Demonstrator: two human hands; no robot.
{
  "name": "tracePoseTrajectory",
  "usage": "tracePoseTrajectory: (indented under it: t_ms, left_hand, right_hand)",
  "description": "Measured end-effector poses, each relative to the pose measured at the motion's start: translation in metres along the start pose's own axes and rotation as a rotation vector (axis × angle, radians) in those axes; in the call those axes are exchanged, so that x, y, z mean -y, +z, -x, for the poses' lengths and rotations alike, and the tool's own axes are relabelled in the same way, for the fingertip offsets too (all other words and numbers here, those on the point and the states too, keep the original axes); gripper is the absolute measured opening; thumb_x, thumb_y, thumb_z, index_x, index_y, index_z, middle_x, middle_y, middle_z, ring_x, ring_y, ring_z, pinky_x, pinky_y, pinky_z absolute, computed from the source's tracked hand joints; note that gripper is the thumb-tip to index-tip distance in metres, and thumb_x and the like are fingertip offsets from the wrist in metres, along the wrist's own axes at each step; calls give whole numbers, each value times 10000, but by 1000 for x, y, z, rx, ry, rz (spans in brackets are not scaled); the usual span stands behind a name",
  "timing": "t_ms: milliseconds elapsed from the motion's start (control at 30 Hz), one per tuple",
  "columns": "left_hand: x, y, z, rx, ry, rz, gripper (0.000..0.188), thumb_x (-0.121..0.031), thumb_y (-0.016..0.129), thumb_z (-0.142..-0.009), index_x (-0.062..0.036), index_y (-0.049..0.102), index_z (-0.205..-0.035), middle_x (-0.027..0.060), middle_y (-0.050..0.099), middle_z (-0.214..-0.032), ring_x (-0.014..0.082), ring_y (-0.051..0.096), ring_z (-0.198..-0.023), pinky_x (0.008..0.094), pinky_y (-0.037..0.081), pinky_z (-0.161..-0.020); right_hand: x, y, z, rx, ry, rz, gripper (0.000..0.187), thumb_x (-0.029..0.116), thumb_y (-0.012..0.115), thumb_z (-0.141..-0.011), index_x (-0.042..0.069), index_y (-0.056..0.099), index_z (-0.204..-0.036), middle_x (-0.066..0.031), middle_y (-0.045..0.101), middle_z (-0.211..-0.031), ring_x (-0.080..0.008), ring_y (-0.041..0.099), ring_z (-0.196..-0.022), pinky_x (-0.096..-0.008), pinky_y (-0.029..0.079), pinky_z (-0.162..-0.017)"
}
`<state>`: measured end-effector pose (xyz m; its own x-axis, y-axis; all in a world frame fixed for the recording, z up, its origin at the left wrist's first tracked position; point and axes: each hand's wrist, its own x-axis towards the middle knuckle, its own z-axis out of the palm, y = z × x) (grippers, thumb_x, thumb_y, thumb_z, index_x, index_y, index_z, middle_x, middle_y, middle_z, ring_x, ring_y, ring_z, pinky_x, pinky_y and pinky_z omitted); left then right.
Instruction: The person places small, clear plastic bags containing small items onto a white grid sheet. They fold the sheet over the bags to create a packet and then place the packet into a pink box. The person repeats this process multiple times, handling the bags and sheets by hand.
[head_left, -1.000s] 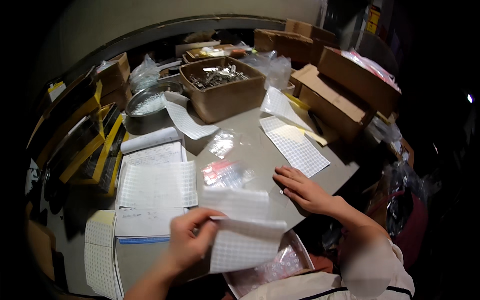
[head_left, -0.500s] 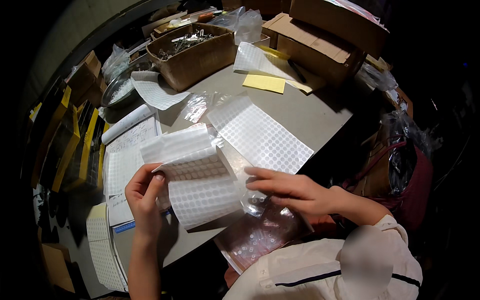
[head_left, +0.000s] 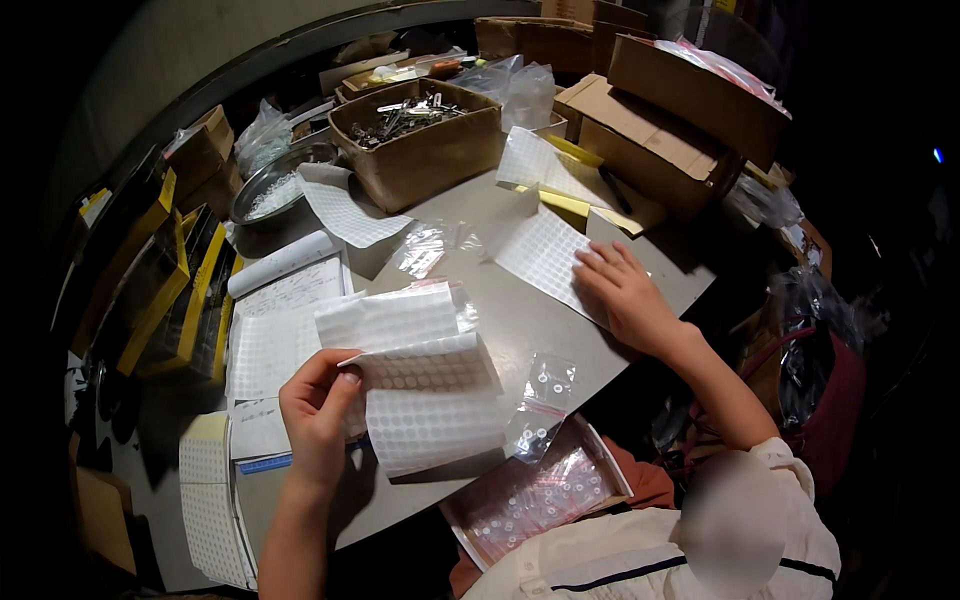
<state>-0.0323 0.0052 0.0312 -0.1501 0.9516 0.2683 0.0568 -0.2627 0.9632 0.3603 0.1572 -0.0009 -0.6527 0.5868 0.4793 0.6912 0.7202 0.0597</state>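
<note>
In my left hand point(head_left: 318, 415), thumb and fingers pinch the edge of a curled white sheet of round stickers point(head_left: 435, 425). My right hand point(head_left: 628, 300) lies across the table with its fingers outstretched over a second sheet of round stickers point(head_left: 540, 245), covering its near right part. That sheet's far end reaches a yellow paper point(head_left: 565, 207). Two small clear zip bags with white ring-shaped pieces point(head_left: 540, 405) rest at the table's near edge. Below them, a shallow box point(head_left: 612, 470) holds several similar bags.
Left stand a notebook point(head_left: 285, 290), a dotted card point(head_left: 212, 500) and black-and-yellow boxes point(head_left: 195, 300). Farther back are a metal bowl point(head_left: 262, 215), a carton of metal pieces point(head_left: 420, 165), stacked cartons point(head_left: 650, 130) and a black pen point(head_left: 614, 190). A maroon bag point(head_left: 845, 400) is at the right.
My right hand has moved from above the small bags, away and to the right, onto the second sticker sheet. That sheet has shifted farther away. My left hand keeps its pinch.
</note>
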Motion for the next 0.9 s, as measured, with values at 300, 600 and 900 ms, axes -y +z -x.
tracePoseTrajectory:
  t_ms: [300, 600, 900]
  left_hand:
    - [1, -8, -1, -24, -8, -6, 190, -49, 630, -970, 45, 713, -1113, 12, 690, -959, 59, 573, -863, 214, 442, -799]
    - [4, -5, -3, -47, -23, 4, 175, -42, 624, -974, 41, 702, -1106, 16, 688, -985, 76, 595, -892, 229, 458, -840]
    - [0, 2, 2, 18, -21, 2, 167, -32, 611, -993, 47, 692, -1117, 9, 675, -986, 77, 583, -904, 230, 454, -823]
  right_hand:
    - [81, -26, 39, 373, -334, -809, 568, 76, 592, -894, 40, 594, -1461, -202, 503, -1574, -396, 441, -1489, -561, 292, -1263]
    - [53, -64, 26, 191, -162, -289, 588, 109, 732, -869, 50, 582, -1435, -209, 560, -1434, -453, 491, -1399, -522, 362, -1219]
    - [26, -45, 85, 32, -96, -108, 488, 30, 811, -770, 43, 693, -1243, -135, 640, -1053, -305, 649, -967, -384, 536, -837]
